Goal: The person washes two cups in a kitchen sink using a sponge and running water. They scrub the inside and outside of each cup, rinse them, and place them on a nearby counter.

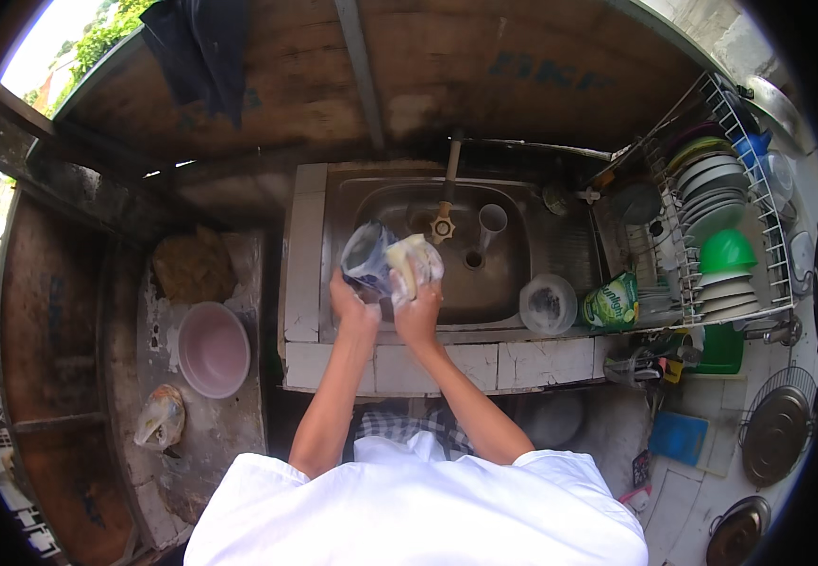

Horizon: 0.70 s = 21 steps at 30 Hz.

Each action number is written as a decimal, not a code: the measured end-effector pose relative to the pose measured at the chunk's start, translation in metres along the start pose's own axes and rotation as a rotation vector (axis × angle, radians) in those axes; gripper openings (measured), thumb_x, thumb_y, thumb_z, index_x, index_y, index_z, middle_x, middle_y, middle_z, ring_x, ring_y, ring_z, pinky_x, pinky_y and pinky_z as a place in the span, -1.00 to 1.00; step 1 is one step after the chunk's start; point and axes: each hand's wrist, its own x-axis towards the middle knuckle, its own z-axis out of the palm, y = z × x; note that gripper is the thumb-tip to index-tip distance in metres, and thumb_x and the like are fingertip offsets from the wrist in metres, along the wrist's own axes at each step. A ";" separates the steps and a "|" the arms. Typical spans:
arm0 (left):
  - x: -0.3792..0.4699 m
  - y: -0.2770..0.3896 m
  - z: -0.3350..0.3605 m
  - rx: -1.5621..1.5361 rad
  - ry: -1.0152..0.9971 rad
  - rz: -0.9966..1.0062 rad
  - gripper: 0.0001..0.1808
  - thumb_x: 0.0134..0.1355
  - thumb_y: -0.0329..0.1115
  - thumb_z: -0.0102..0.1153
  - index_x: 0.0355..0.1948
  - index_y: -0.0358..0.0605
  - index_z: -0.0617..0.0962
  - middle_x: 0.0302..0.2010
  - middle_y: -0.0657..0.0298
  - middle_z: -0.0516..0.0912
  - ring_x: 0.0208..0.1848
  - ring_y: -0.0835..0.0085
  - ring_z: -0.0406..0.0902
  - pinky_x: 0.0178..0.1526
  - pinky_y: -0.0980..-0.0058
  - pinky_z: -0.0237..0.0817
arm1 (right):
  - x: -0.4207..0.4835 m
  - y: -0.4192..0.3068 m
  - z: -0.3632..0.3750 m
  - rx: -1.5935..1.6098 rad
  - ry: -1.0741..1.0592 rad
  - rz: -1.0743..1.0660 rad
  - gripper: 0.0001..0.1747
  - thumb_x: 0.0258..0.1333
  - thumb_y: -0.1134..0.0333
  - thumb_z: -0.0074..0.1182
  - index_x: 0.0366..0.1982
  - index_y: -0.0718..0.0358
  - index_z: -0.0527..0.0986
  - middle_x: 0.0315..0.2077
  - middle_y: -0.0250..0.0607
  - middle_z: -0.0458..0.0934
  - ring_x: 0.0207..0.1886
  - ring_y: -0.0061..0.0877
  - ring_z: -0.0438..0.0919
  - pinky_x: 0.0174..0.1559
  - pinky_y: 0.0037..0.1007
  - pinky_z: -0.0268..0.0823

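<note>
Over the left part of the stainless steel sink (423, 311), my left hand (352, 301) holds a soapy, clear container (366, 258), tilted with its round mouth up. My right hand (417, 283) grips a pale yellow sponge (403, 256) covered in suds, at the container's right side. Just above and right of the sponge is the tap (442, 225). A clear tumbler (492, 219) lies in the basin near the drain (474, 260). The container's lower part is hidden by my fingers.
A clear round tub (548, 304) and a green dish soap pouch (613, 301) stand right of the basin. Farther right, a wire rack (777, 247) holds plates and a green bowl (727, 252). At left are a pink basin (214, 350) and a plastic bag (161, 419).
</note>
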 end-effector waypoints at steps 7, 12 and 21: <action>-0.015 0.010 0.000 -0.040 -0.160 -0.063 -0.62 0.41 -0.11 -0.07 0.02 -0.12 0.61 0.04 0.23 0.68 0.11 0.32 0.60 0.14 0.27 0.44 | 0.001 0.014 0.019 1.308 -0.148 0.983 -0.57 0.52 0.04 -0.18 0.17 0.14 0.43 0.05 -0.29 0.59 0.10 -0.40 0.56 0.18 -0.25 0.39; -0.010 0.017 0.014 0.091 -0.063 0.243 -0.79 0.31 -0.29 0.07 -0.35 -0.20 0.61 -0.33 0.30 0.66 -0.31 0.48 0.57 -0.26 0.41 0.37 | -0.031 0.021 0.014 1.308 -0.246 1.091 -0.57 0.55 0.12 -0.30 0.16 0.20 0.43 0.05 -0.21 0.60 0.07 -0.36 0.59 0.12 -0.24 0.45; -0.005 0.044 0.011 1.022 -0.390 1.049 -0.69 0.12 -0.60 0.11 -0.72 -0.39 0.36 -0.79 0.25 0.27 -0.67 0.63 0.18 -0.56 0.46 -0.01 | 0.027 0.002 -0.065 0.430 -0.324 0.604 -0.59 0.41 0.15 0.01 0.01 0.38 0.47 -0.22 -0.04 0.68 -0.18 -0.30 0.68 -0.13 -0.31 0.49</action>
